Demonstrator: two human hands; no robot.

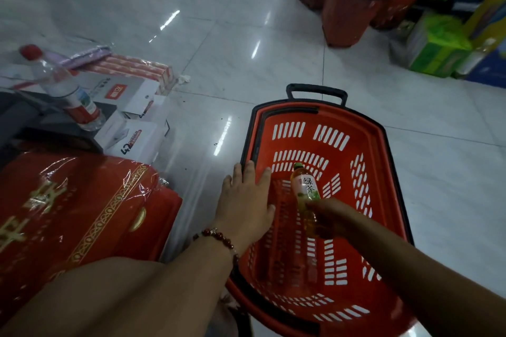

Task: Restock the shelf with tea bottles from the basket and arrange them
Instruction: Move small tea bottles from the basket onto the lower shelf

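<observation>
A red plastic basket (367,128) with a black rim and handle stands on the tiled floor in front of me. Inside it my right hand (330,217) grips the lower part of a green tea bottle (305,189) with amber liquid, a pale label and a green cap pointing away from me. My left hand (245,201), with a bead bracelet at the wrist, lies flat with straight fingers over the basket's left rim. No other bottle shows in the basket. The shelf is out of view.
Red gift boxes in plastic wrap (74,208) sit at the left, with white cartons (131,131) and a red-capped water bottle (64,90) behind them. Stacked red baskets (347,16) and green packages (435,46) stand at the far right.
</observation>
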